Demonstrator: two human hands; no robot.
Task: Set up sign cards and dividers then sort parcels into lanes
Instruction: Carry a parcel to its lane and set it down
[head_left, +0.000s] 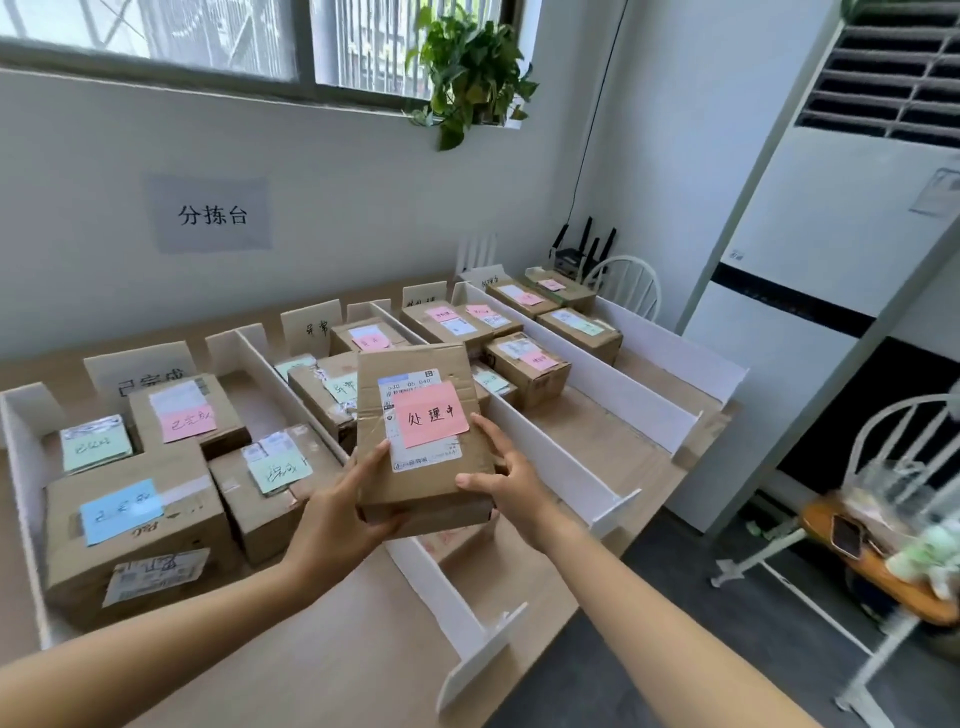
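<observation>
Left hand (337, 514) and right hand (511, 483) are gripping, above the bench (332, 649) and its white divider (441, 587), a cardboard parcel (415, 488) that is risking toppling that thin wall or landing in the wrong lane if its pink note (431, 415) is being misread.

Bare left hand (340, 512), bare right hand (511, 486)

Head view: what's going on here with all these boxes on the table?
A person is sorting parcels. Their left grip and right grip hold a brown cardboard parcel with a pink handwritten note above the long wooden table. White divider boards split the table into lanes, with white folded sign cards at the far end. Other taped cardboard parcels already lie in the lanes.
</observation>
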